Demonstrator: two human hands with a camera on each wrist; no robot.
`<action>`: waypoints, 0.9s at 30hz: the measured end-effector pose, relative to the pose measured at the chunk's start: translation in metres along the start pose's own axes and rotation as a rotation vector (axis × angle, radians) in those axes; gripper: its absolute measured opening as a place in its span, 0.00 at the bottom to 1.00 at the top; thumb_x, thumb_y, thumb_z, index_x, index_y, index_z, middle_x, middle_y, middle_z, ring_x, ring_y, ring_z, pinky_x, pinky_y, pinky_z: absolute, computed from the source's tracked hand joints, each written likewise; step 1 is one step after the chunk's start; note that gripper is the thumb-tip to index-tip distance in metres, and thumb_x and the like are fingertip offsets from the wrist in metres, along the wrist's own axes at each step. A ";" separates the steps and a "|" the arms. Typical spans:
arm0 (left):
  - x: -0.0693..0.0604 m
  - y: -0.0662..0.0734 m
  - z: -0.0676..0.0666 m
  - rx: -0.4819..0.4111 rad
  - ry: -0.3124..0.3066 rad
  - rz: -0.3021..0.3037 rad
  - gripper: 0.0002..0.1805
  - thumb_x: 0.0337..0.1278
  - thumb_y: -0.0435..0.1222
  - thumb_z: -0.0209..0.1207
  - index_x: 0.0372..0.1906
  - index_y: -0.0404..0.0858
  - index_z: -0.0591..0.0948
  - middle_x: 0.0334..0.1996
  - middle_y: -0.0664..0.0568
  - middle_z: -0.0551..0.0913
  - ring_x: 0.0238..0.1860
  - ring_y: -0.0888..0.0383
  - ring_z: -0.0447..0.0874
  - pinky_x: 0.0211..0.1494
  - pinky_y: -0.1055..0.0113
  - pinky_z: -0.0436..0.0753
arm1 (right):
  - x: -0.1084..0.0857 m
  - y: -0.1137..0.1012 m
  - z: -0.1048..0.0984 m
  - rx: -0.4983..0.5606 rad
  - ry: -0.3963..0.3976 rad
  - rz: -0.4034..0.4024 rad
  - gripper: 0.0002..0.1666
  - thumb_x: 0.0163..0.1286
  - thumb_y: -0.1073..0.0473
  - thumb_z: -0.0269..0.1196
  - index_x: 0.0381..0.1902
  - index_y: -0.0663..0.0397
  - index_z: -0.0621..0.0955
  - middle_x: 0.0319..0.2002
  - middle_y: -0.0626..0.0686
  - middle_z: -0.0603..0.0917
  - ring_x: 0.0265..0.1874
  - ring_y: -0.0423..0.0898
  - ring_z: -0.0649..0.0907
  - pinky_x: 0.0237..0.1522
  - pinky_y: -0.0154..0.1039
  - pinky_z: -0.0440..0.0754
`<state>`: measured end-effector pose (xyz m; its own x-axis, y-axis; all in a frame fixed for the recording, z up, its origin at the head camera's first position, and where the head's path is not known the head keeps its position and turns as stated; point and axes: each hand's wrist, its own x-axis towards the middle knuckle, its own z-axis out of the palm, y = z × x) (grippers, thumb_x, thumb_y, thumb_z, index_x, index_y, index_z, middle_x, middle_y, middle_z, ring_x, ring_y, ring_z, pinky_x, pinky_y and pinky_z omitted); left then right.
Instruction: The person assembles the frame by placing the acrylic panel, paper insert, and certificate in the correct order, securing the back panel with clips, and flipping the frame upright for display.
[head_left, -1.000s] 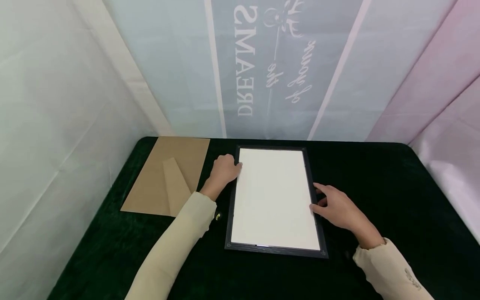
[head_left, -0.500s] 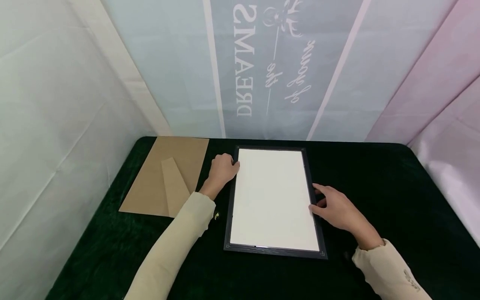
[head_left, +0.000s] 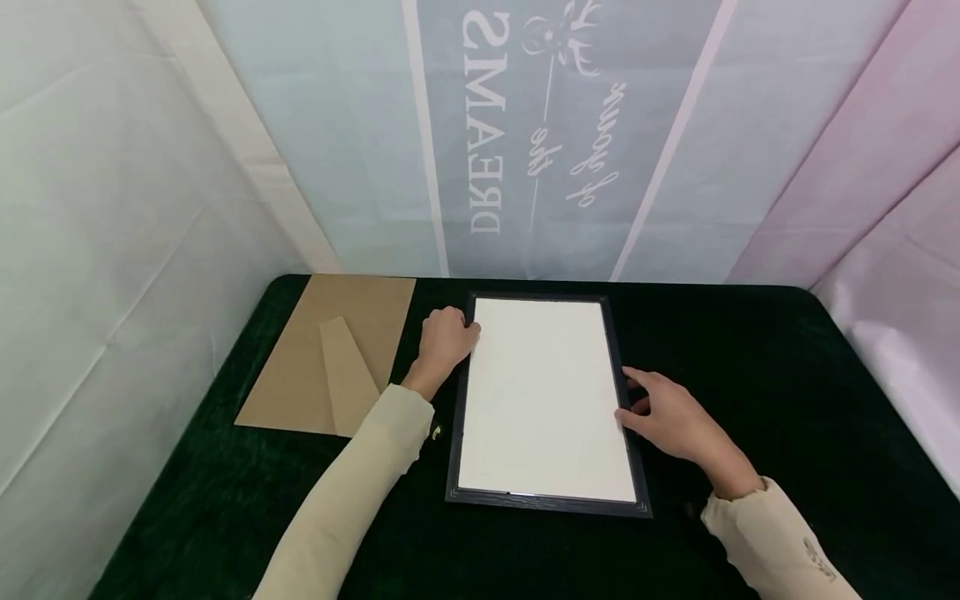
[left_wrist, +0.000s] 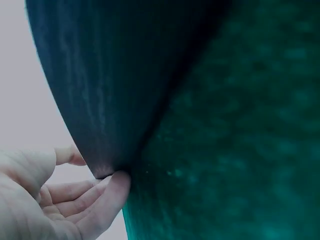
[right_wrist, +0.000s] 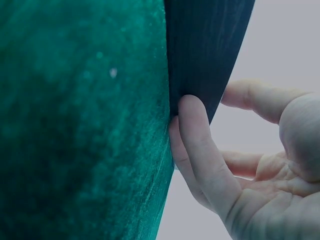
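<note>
Black rectangular frame (head_left: 549,504) with flat white panel (head_left: 546,400) lies between left grip (head_left: 444,340) and right grip (head_left: 667,414) on green velvety bench (head_left: 735,333).
Left grip pinches one long edge, thumb on top, fingers against outer side; right grip pinches opposite edge, slightly lower. Tan board (head_left: 288,371) outside left grip.

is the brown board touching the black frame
Apart. The head view shows it: dark green cloth lies bare between the brown board and the black frame, with the left hand in that gap.
</note>
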<state>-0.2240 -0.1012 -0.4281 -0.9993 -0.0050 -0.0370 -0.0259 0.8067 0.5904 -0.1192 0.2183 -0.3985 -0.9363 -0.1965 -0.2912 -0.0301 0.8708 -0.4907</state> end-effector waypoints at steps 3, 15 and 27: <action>-0.009 -0.001 -0.004 0.045 -0.072 -0.017 0.18 0.67 0.43 0.59 0.33 0.31 0.84 0.29 0.43 0.85 0.22 0.53 0.78 0.23 0.67 0.74 | 0.000 0.000 0.000 0.010 -0.001 0.003 0.45 0.68 0.53 0.66 0.75 0.65 0.60 0.64 0.70 0.71 0.49 0.57 0.84 0.34 0.40 0.84; -0.039 -0.007 -0.015 -0.001 -0.165 0.040 0.19 0.66 0.38 0.60 0.57 0.31 0.80 0.29 0.46 0.82 0.23 0.58 0.74 0.27 0.67 0.74 | 0.000 0.001 -0.001 0.001 0.016 -0.022 0.44 0.68 0.55 0.66 0.75 0.66 0.61 0.63 0.71 0.71 0.48 0.57 0.85 0.33 0.40 0.84; -0.060 -0.075 -0.108 -0.303 -0.194 0.018 0.27 0.73 0.42 0.55 0.68 0.32 0.71 0.58 0.34 0.78 0.50 0.41 0.83 0.49 0.54 0.85 | 0.001 0.003 0.001 0.023 -0.002 -0.027 0.45 0.69 0.55 0.65 0.75 0.66 0.59 0.64 0.71 0.70 0.49 0.58 0.84 0.34 0.40 0.85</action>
<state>-0.1651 -0.2254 -0.3826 -0.9767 0.1436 -0.1592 -0.0437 0.5935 0.8036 -0.1198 0.2207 -0.4011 -0.9346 -0.2202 -0.2792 -0.0467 0.8545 -0.5174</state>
